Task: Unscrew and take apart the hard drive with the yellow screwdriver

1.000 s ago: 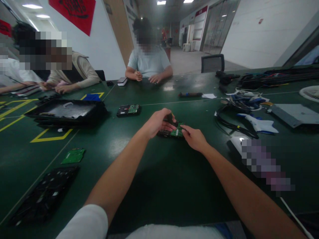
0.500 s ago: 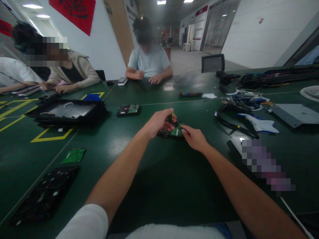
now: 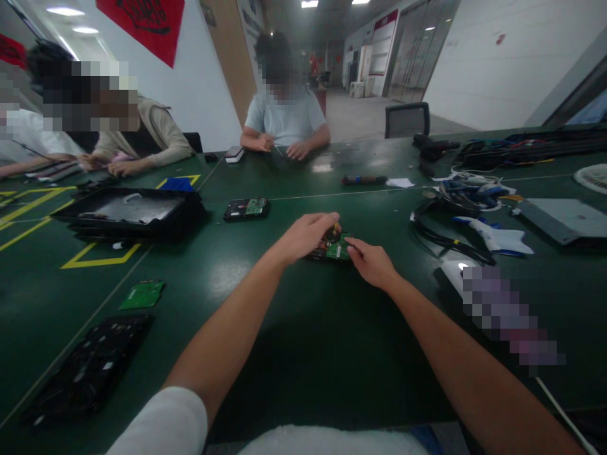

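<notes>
A hard drive [image 3: 337,251] with a green circuit board facing up lies on the table in front of me. My left hand [image 3: 310,235] curls over its left side, closed around what looks like a small screwdriver [image 3: 337,226] with a dark and yellow handle; most of the tool and its tip are hidden. My right hand [image 3: 372,260] grips the drive's right edge, thumb and index finger at the board. Another hard drive [image 3: 246,208] sits farther off to the left.
At left are a loose green circuit board [image 3: 143,294], a black plastic part [image 3: 90,366] and a black tray [image 3: 128,212]. Cables [image 3: 469,193], a grey metal box [image 3: 564,218] and a white power strip [image 3: 455,278] lie at right. Co-workers [image 3: 286,120] sit across the table.
My left hand has rolled over, its back now facing up more and its fingers lower over the drive. My right hand stays at the drive's right edge.
</notes>
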